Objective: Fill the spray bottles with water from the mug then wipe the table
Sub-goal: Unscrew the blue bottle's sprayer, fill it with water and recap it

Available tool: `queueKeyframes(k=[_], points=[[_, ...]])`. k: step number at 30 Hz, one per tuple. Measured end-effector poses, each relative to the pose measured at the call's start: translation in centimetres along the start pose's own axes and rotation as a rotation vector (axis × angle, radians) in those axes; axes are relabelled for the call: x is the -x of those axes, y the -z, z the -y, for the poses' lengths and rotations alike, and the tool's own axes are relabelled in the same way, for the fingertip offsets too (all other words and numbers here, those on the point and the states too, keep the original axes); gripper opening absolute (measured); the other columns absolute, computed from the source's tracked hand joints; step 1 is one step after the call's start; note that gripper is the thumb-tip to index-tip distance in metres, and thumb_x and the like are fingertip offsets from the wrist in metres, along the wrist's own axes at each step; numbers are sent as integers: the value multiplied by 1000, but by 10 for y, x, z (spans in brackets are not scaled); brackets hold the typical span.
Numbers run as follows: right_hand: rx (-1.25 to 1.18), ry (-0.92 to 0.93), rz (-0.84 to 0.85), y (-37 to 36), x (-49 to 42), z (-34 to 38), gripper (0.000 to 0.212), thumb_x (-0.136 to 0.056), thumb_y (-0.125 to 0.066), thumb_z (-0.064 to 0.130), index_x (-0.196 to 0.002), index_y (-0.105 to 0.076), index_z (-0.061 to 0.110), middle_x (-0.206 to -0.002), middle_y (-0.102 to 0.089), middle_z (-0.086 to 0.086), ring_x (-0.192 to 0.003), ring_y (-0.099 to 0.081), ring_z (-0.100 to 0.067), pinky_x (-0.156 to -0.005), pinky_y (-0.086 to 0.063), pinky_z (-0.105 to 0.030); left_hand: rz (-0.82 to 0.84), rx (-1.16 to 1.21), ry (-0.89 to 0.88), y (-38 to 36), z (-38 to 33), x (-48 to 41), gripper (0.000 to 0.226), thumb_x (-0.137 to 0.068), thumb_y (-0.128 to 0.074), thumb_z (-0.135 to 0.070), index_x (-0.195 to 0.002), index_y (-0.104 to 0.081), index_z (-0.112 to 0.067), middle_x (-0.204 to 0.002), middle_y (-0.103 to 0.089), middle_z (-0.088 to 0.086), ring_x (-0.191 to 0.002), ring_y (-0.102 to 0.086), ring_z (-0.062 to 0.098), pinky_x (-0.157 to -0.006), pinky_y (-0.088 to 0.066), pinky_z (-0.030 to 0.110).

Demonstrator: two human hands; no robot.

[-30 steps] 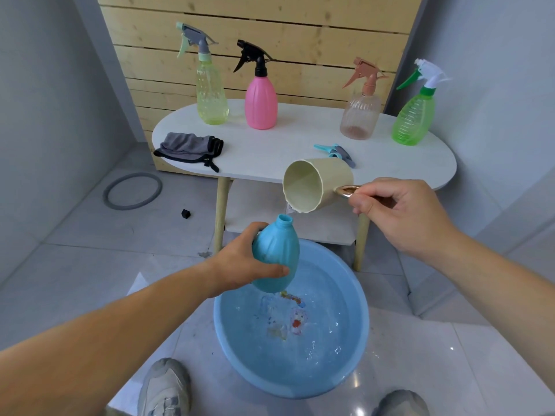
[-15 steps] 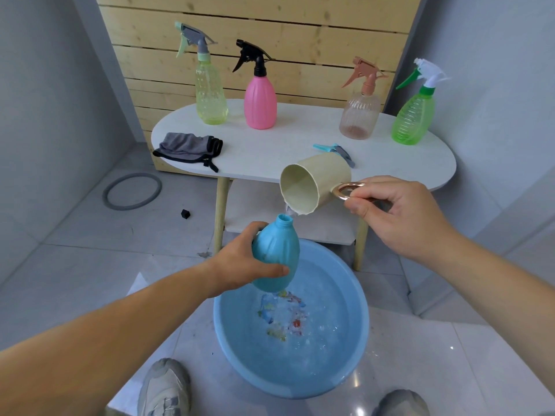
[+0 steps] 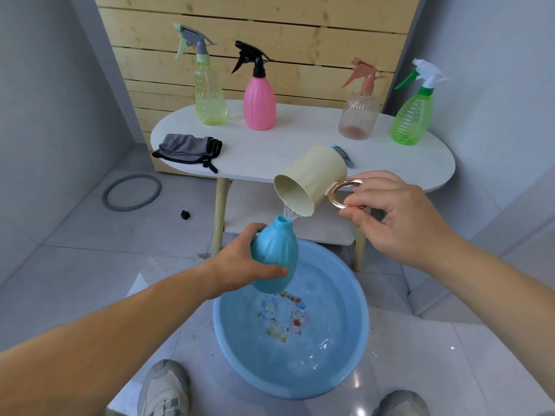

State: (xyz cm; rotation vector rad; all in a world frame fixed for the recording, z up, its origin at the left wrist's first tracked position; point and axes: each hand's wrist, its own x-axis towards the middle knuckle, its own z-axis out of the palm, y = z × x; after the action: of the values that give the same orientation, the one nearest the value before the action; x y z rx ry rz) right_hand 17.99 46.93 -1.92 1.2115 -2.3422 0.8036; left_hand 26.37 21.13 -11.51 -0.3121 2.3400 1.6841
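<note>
Plainly the filling step is in hand; the left hand point(image 3: 243, 265) has its fingers point(image 3: 271, 271) curled round the belly of the capless blue bottle point(image 3: 274, 253), holding it tilted over the blue basin point(image 3: 356, 370) on the floor; the right hand point(image 3: 399, 217) pinches the ring handle point(image 3: 334, 196) between thumb and fingers, with the cream mug point(image 3: 312, 178) tipped mouth-down just above and beside the bottle's neck. A thin stream of water point(image 3: 291, 216) falls from the mug's lip towards the opening; whether all of it goes in I cannot tell. Four other spray bottles point(image 3: 259, 106) stand capped on the white table point(image 3: 270, 154), well apart from the hands; a loose spray head point(image 3: 344, 156) lies there behind the mug; the grey cloth point(image 3: 187, 148) lies near the table's left end. Next, I judge, the mug must be righted once it is empty or the bottle full, and that spray head screwed on; wiping comes later.
</note>
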Motion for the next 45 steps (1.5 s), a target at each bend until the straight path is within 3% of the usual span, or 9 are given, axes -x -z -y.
queueKeyframes(k=[12, 14, 18, 23, 25, 27, 30, 38, 45], points=[[94, 243, 29, -10, 2, -5, 17, -92, -63, 20, -86, -73, 8, -80, -65, -4, -109, -58, -31, -101, -44, -38, -5, -1, 4, 0, 1, 1, 81, -73, -93, -24, -136, -43, -38, -119, -62, 0, -107, -68, 22, -85, -64, 45], [56, 130, 22, -15, 4, -4, 20, -92, -61, 25, -84, -72, 9, -78, -64, 0, -104, -59, -26, -96, -44, -33, -10, 15, 1, 0, 1, 0, 83, -70, -94, -26, -135, -44, -38, -120, -63, 0, -108, -68, 23, -86, -63, 47], [-298, -457, 52, -38, 12, -5, 25, -93, -61, 26, -76, -71, 12, -73, -70, 0, -75, -61, -16, -74, -44, -27, -16, 39, -3, 1, 5, 2, 79, -73, -93, -22, -135, -46, -37, -122, -63, 0, -109, -69, 23, -86, -63, 46], [-525, -868, 327, -92, 49, -43, 27, -98, -59, 20, -78, -73, 9, -75, -74, -4, -72, -67, -14, -73, -46, -28, -22, 44, 36, -1, 16, 3, 80, -72, -94, -22, -135, -47, -38, -123, -63, -1, -110, -68, 22, -86, -64, 49], [-443, -867, 474, -115, 71, -63, 31, -97, -60, 24, -78, -74, 4, -80, -75, -12, -75, -64, -23, -68, -42, -28, -20, 33, 42, -4, 21, 4, 81, -72, -94, -20, -136, -47, -37, -122, -63, -1, -109, -69, 21, -86, -64, 47], [-372, -840, 567, -136, 88, -77, 33, -95, -63, 25, -72, -74, 3, -78, -74, -15, -66, -59, -18, -60, -40, -25, -4, 30, 53, -7, 26, 4, 82, -72, -94, -18, -138, -47, -36, -122, -64, 0, -107, -70, 19, -86, -64, 44], [-318, -830, 640, -164, 103, -91, 36, -92, -66, 31, -58, -69, 21, -58, -66, 2, -53, -51, -8, -51, -36, -17, 22, 3, 72, -13, 34, 2, 80, -73, -93, -19, -136, -47, -37, -119, -66, -3, -103, -70, 14, -86, -64, 40], [-360, -869, 600, -218, 128, -124, 37, -89, -67, 45, -59, -66, 25, -44, -47, 13, -42, -39, -5, -52, -33, -26, -7, 68, 118, -27, 62, -11, 76, -72, -94, -14, -130, -53, -40, -118, -69, -5, -104, -72, 12, -87, -63, 38], [-320, -848, 596, -240, 141, -143, 33, -95, -62, 36, -68, -66, 17, -60, -46, 4, -57, -37, -12, -54, -30, -26, 11, 73, 153, -36, 90, -23, 76, -74, -92, -10, -134, -52, -37, -116, -70, -8, -104, -71, 8, -83, -63, 32]])
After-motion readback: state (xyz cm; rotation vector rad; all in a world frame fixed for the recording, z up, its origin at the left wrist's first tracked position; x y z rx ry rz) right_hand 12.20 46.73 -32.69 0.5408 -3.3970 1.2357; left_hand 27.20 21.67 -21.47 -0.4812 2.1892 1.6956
